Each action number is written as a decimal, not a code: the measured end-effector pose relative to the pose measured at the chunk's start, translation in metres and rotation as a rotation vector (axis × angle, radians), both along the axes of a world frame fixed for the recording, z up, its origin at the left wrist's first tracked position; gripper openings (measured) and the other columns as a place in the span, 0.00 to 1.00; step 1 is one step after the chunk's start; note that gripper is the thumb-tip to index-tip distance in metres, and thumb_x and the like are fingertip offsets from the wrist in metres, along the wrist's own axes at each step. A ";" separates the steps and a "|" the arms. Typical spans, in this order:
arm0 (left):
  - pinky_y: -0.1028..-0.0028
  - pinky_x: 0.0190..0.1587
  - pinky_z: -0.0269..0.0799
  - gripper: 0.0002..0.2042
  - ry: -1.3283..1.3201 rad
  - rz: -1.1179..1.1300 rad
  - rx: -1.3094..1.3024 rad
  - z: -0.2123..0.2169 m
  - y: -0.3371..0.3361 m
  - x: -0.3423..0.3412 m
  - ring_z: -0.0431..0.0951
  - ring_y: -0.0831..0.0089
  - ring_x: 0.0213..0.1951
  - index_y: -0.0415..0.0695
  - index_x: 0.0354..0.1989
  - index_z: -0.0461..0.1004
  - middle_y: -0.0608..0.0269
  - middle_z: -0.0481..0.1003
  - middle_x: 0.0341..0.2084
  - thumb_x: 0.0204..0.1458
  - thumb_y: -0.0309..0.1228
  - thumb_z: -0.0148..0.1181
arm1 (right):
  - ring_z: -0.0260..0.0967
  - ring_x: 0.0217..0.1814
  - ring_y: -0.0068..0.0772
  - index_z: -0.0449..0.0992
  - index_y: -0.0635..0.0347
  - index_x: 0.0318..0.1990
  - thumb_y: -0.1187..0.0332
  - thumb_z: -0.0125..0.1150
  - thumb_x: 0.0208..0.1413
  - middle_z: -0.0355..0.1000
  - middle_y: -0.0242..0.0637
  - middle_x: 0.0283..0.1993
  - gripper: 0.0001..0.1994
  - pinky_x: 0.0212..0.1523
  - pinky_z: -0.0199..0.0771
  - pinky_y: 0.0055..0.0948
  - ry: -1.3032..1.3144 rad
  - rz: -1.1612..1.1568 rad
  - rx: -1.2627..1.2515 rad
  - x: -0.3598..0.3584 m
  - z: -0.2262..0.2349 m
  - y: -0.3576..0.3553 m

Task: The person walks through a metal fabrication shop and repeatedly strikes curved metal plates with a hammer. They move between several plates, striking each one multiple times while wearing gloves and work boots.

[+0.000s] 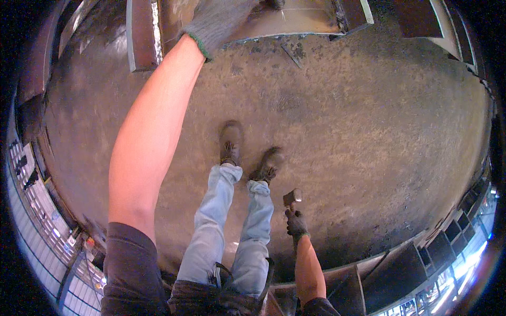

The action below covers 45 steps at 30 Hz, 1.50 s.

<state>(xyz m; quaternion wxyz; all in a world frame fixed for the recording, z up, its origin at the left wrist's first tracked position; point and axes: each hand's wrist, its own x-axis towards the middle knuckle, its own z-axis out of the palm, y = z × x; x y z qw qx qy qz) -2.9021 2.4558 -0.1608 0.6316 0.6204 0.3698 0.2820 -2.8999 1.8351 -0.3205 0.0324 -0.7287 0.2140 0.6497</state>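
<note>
My left arm reaches far forward, and my left hand (219, 23) wears a grey knitted glove with a green cuff. It is over a brown metal plate (298, 22) at the top edge of the view; its fingers are cut off or blurred, so their grip cannot be made out. A small dark object (275, 3) shows just beyond it, and I cannot tell whether the hand touches it. Low on my right side, my right hand (297, 223), in a dark glove, is closed around the handle of a hammer (292, 197). The blocky metal head points forward, above the floor.
I stand on a worn brown metal floor (369, 121), in dark boots (230, 142). Upright steel plates (141, 37) flank the brown plate ahead. A thin flat strip (291, 56) lies before it. Behind me, dark steel panels (395, 282) form a low edge.
</note>
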 end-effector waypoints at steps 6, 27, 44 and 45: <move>0.71 0.45 0.78 0.19 -0.013 0.016 -0.020 -0.003 -0.003 -0.001 0.80 0.73 0.38 0.29 0.50 0.73 0.59 0.79 0.35 0.62 0.35 0.64 | 0.59 0.16 0.29 0.67 0.49 0.46 0.46 0.63 0.59 0.59 0.30 0.21 0.20 0.16 0.59 0.34 -0.041 -0.029 0.057 0.001 -0.003 0.001; 0.69 0.50 0.78 0.27 -0.209 0.003 -0.013 -0.018 -0.004 -0.007 0.79 0.71 0.45 0.30 0.59 0.67 0.59 0.76 0.43 0.59 0.36 0.70 | 0.60 0.18 0.29 0.66 0.51 0.49 0.47 0.63 0.58 0.62 0.30 0.24 0.22 0.18 0.62 0.34 -0.053 -0.055 0.032 0.000 -0.009 0.006; 0.71 0.51 0.77 0.29 -0.151 0.016 0.113 -0.015 -0.009 -0.005 0.78 0.72 0.46 0.30 0.59 0.68 0.60 0.76 0.44 0.57 0.37 0.72 | 0.60 0.20 0.29 0.67 0.51 0.53 0.47 0.63 0.58 0.63 0.31 0.26 0.24 0.19 0.62 0.34 -0.015 -0.073 0.033 0.000 -0.014 0.001; 0.71 0.51 0.77 0.29 -0.163 0.001 0.108 -0.016 -0.007 -0.004 0.78 0.72 0.46 0.30 0.59 0.69 0.60 0.76 0.44 0.57 0.37 0.72 | 0.60 0.20 0.29 0.67 0.51 0.54 0.46 0.63 0.58 0.63 0.31 0.26 0.25 0.19 0.62 0.35 -0.005 -0.060 0.052 0.002 -0.017 -0.004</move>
